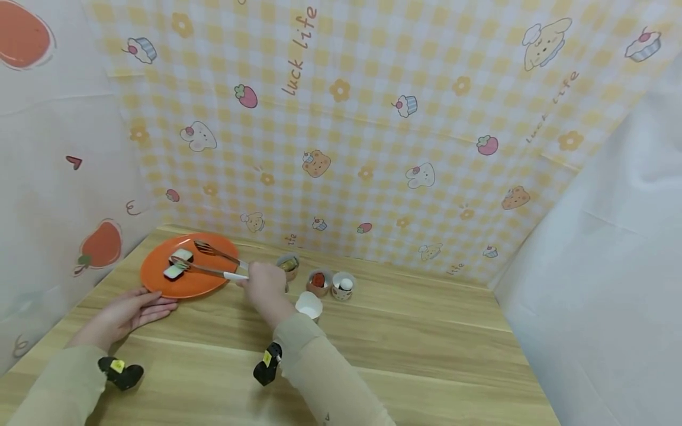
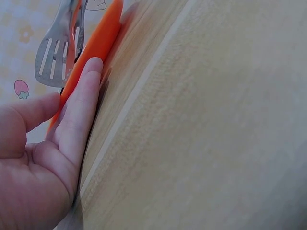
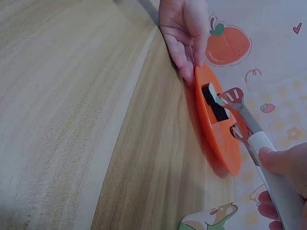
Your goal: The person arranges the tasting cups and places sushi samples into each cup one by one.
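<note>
At the table's far left, an orange oval plate [image 1: 213, 284] carries two sushi pieces [image 1: 174, 271], white on top with black sides. My left hand [image 1: 130, 313] holds the plate's near rim, the thumb on top and the fingers along the underside [image 2: 79, 105]. In my right hand [image 1: 268, 288] is a pair of tongs [image 1: 213, 271] with white handles and slotted metal heads. The tongs' heads are spread apart over the plate; one overlaps the sushi pieces in the head view, and the other [image 1: 202, 247] is nearer the back rim.
Small cups stand right of the plate: one with yellow-green contents [image 1: 289, 264], one with a red item [image 1: 318, 280], one with a white round item [image 1: 345, 286]. A white cup [image 1: 309, 303] is partly behind my right wrist. Patterned cloth [image 1: 373, 148] hangs behind the wooden table [image 1: 426, 343].
</note>
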The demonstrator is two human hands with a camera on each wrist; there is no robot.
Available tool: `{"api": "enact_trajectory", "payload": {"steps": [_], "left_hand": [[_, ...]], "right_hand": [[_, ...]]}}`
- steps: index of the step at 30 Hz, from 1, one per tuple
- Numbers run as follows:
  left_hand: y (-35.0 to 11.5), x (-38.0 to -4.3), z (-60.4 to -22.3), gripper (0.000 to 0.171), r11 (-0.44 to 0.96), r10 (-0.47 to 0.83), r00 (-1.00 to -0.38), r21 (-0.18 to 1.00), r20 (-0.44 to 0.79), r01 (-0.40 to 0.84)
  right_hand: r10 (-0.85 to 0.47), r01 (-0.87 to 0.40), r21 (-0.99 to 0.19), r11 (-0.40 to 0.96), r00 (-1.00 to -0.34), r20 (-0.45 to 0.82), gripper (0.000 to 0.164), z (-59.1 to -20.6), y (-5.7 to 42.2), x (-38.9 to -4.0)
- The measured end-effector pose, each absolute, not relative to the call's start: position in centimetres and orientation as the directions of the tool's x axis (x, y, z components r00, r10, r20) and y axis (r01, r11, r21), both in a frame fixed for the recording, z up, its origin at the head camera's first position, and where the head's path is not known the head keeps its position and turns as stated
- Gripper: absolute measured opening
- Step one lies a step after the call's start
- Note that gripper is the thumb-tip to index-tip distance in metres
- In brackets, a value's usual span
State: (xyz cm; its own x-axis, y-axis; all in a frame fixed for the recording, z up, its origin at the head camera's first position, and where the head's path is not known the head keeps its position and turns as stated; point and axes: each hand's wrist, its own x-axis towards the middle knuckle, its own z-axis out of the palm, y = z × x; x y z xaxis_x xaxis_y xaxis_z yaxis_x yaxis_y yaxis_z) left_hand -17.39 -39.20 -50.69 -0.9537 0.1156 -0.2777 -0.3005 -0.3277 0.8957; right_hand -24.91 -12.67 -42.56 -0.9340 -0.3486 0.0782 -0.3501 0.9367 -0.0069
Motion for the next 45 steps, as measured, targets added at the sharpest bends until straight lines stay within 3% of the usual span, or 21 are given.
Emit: {"api": "enact_trajectory", "payload": {"steps": [11, 23, 45], "left_hand": [[-39.3, -17.5, -50.8, 0.026, -0.333, 0.082, -0.955, 0.895, -0.286, -0.297], [-39.3, -17.5, -51.0, 0.025, -0.326, 0.081, -0.952, 0.895, -0.294, -0.304], [-39.3, -17.4, -51.0, 0.026, -0.338, 0.102, -0.956, 0.895, -0.274, -0.292]], "right_hand": [[-0.349, -0.351, -0.011, 0.936, -0.934, 0.073, 0.037, -42.7, -13.6, -24.6], [-0.279, -0.280, -0.055, 0.958, -0.960, 0.035, 0.039, -42.8, -14.1, -24.4], [-0.276, -0.283, -0.076, 0.956, -0.958, 0.081, 0.039, -43.5, -13.9, -24.4]]}}
